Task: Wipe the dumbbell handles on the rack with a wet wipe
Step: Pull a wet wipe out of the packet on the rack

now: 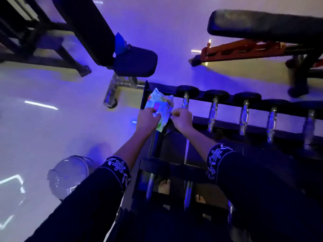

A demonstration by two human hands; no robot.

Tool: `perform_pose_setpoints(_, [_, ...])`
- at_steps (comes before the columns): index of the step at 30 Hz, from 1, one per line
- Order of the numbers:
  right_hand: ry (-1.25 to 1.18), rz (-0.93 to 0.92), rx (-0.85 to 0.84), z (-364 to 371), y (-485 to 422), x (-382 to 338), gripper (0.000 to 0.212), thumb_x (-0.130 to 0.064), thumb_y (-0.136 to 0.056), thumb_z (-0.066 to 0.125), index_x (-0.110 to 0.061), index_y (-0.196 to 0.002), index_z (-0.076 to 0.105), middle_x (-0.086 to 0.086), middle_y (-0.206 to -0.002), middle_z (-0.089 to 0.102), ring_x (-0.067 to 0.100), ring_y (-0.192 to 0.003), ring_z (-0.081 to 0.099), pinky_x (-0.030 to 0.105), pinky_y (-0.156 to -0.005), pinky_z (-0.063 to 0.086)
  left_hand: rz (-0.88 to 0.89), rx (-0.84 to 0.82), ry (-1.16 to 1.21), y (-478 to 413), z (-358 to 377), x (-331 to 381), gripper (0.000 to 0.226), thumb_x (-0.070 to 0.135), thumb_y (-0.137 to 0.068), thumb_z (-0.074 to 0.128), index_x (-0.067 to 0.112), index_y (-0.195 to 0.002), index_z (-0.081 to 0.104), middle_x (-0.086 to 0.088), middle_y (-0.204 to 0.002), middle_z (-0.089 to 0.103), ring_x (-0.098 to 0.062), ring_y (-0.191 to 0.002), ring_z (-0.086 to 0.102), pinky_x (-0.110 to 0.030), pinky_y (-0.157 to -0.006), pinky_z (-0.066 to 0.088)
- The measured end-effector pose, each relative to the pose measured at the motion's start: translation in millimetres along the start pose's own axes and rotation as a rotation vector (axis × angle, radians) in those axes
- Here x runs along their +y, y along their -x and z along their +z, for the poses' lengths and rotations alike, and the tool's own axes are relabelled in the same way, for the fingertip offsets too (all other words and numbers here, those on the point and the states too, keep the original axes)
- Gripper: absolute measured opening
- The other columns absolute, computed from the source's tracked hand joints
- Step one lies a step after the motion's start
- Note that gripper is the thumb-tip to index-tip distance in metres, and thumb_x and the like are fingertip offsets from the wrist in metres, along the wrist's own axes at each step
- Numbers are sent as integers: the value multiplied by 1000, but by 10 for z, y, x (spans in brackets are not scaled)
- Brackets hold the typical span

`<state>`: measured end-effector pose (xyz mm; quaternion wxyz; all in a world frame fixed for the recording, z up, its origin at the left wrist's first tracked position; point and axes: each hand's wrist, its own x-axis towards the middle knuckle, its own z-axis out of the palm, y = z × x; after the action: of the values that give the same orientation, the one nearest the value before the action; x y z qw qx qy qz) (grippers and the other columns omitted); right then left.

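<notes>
A green and white wet wipe packet hangs over the left end of the black dumbbell rack. My left hand grips the packet from its lower left side. My right hand is beside it, fingers pinched at the packet's right edge. Whether a wipe is between those fingers is too small to tell. Several dumbbells with shiny chrome handles lie in a row on the top tier, to the right of my hands. Two more chrome handles sit on the lower tier near my feet.
A dark padded bench stands on the floor beyond the rack's left end. Another bench with an orange frame is at the upper right. A clear round container sits on the floor at the lower left. The pale floor spreads to the left.
</notes>
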<state>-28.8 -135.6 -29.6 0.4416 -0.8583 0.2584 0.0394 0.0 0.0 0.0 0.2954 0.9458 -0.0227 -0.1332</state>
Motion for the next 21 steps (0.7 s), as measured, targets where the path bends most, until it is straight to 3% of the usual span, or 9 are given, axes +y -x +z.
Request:
perform_pose_setpoints(3, [-73, 56, -50, 151, -128, 89, 9, 10, -71, 57, 9, -71, 66, 17, -73, 68, 16, -71, 56, 27, -63, 38, -49, -15, -54, -140, 134, 11, 37, 31, -89, 65, -2, -108, 67, -19, -111, 66, -35, -108, 59, -38, -84, 44])
perform_pose_setpoints(5, [-56, 27, -92, 249, -157, 162, 12, 8, -72, 59, 0, -65, 65, 10, -66, 62, 13, -68, 49, 24, -59, 33, -45, -53, -145, -197, 228, -22, 38, 35, -87, 68, -1, -98, 66, -19, -104, 64, -36, -100, 60, -38, -73, 43])
perform_pose_setpoints(9, [5, -29, -176, 356, -289, 225, 20, 0, -78, 56, -11, -85, 71, 10, -86, 69, 18, -82, 60, 34, -74, 48, -61, -79, -229, -325, 304, -130, 44, 43, -83, 72, 2, -95, 63, -16, -102, 61, -34, -93, 61, -34, -63, 39])
perform_pose_setpoints(11, [39, -14, -209, 395, -325, 234, 28, -3, -81, 57, -10, -104, 70, 13, -100, 68, 24, -95, 62, 29, -80, 46, -56, -88, -264, -355, 317, -159, 45, 45, -83, 71, 1, -93, 63, -15, -102, 59, -33, -92, 60, -34, -63, 38])
perform_pose_setpoints(13, [79, -21, -221, 405, -342, 238, 30, -8, -85, 58, -9, -113, 68, 17, -106, 63, 27, -99, 59, 20, -76, 37, -41, -84, -292, -399, 307, -174, 46, 46, -84, 70, 1, -90, 63, -15, -99, 59, -32, -90, 60, -34, -62, 35])
perform_pose_setpoints(21, [145, -71, -233, 387, -370, 256, 22, -8, -86, 60, -9, -106, 71, 18, -102, 55, 31, -95, 59, 31, -83, 46, 58, -233, -431, -471, 316, -81, 44, 38, -93, 56, -4, -101, 63, -21, -106, 58, -36, -98, 58, -33, -66, 34])
